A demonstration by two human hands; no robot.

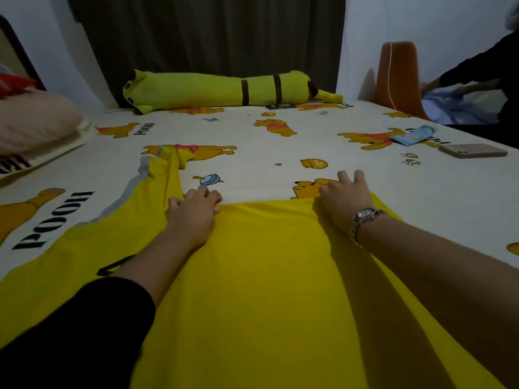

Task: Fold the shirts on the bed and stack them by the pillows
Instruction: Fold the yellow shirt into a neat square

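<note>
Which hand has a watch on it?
The right hand, resting on the far edge of the yellow shirt. A watch circles its wrist; the left hand has a bare wrist.

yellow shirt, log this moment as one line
stage: spreading | yellow shirt: flat on bed | left hand: pinching far edge | right hand: pressing far edge | stacked: none

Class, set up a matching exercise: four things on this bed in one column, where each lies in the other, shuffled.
1. yellow shirt
2. phone
3. long yellow plush toy
4. pink pillow

a. far edge, by the curtain
b. left edge
c. under both hands
d. right side, near the blue packet

Pairs: 1-c, 2-d, 3-a, 4-b
</note>
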